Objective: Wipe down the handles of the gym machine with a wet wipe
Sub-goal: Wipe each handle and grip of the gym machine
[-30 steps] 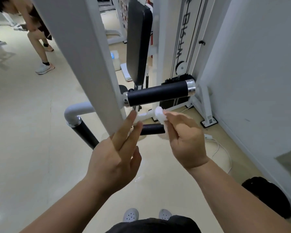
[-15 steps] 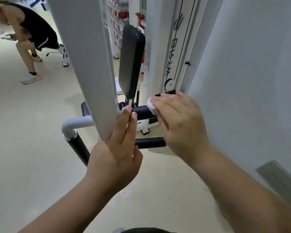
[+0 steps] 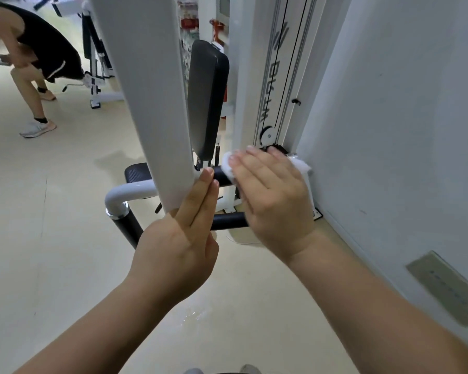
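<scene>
My right hand (image 3: 273, 201) lies over the upper black handle (image 3: 220, 177) of the gym machine, fingers curved across it, holding a white wet wipe (image 3: 227, 166) against the grip. The wipe shows at both sides of the hand. Most of that handle is hidden under the hand. My left hand (image 3: 179, 252) rests on the machine's white arm (image 3: 152, 103), index and middle fingers straight along its lower end. A second black handle (image 3: 227, 221) runs below, and a third (image 3: 127, 225) hangs from a white elbow tube on the left.
The black back pad (image 3: 207, 103) and seat (image 3: 137, 171) stand behind the arm, with the weight stack frame beside them. A white wall (image 3: 389, 130) is close on the right. A person (image 3: 38, 49) bends over at another machine far left. Beige floor lies below.
My right hand went from pinching the wipe below the upper handle to covering that handle with it, and has slid a little right. My view tilted upward. The left hand stays on the arm.
</scene>
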`<state>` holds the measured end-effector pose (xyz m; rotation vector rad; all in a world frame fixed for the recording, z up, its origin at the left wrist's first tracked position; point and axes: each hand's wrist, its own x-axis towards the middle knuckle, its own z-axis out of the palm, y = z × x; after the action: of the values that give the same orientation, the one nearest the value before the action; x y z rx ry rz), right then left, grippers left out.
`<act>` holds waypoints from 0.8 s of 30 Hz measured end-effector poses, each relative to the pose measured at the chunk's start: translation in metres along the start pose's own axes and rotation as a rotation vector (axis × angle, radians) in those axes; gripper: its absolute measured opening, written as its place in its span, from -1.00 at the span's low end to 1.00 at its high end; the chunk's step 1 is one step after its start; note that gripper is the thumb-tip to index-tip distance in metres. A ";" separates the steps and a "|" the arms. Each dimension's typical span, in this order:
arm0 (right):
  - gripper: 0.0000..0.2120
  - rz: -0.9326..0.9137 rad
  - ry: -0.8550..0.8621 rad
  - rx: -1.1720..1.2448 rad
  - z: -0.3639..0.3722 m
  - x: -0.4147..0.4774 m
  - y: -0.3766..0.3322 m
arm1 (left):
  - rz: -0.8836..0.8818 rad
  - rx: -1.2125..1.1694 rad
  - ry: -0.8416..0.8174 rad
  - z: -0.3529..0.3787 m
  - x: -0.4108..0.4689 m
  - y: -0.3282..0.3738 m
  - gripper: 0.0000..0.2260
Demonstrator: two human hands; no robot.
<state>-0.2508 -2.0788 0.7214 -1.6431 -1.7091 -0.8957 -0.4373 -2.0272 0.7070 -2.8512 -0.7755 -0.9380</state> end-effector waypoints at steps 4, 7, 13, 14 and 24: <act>-0.69 -0.117 -0.037 0.012 -0.004 0.006 0.011 | 0.089 0.003 0.041 -0.001 0.005 -0.013 -0.45; -0.76 0.008 0.010 -0.022 -0.017 -0.002 0.039 | 0.152 -0.010 0.085 -0.003 0.004 -0.019 -0.56; -0.72 0.063 -0.037 -0.021 0.003 0.011 -0.019 | 0.221 0.033 0.314 -0.012 0.006 -0.036 -0.81; -0.71 0.016 -0.056 -0.006 0.005 0.013 -0.022 | 0.239 0.068 0.339 -0.013 0.008 -0.039 -0.81; -0.76 0.204 0.129 -0.096 0.014 0.004 -0.028 | 0.426 0.157 0.283 -0.015 0.017 -0.055 -0.72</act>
<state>-0.2790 -2.0652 0.7150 -1.7462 -1.4032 -0.9733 -0.4594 -1.9741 0.7227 -2.5171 -0.1920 -1.1150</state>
